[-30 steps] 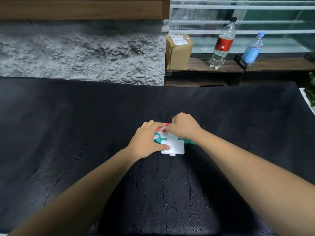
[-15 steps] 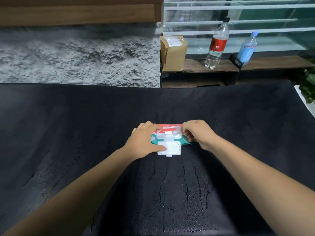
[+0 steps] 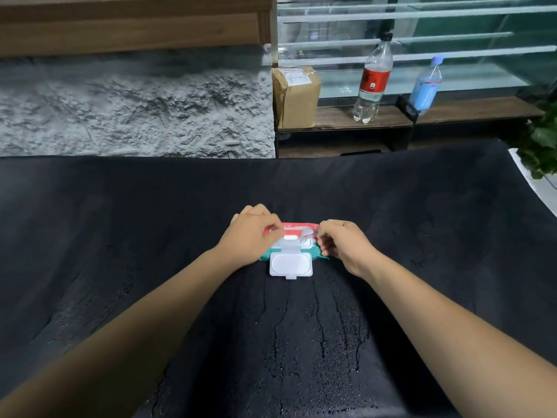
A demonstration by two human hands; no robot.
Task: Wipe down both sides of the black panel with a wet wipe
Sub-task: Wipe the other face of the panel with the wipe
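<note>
A wet wipe pack, teal with a red far edge, lies flat at the centre of the frame on the black panel. The panel fills the whole lower two thirds of the view and serves as the surface under the pack. Wet streaks and droplets run down the panel's near part, at the lower centre.

The pack's white flip lid is folded open toward the viewer and lies flat on the panel. Behind it, a translucent seal flap stands lifted over the opening.

The left hand rests on the left end of the pack. Its fingers are curled and its fingertips pinch at the opening; whether they have hold of a wipe cannot be told. The right hand has its fingers curled round the pack's right end and holds it just beside the lifted flap.

Beyond the panel, a rough grey wall fills the upper left. In the upper right, a wooden shelf carries three things:
- a cardboard box
- a clear bottle with a red label
- a pale blue bottle

Green leaves of a plant show at the right edge.
</note>
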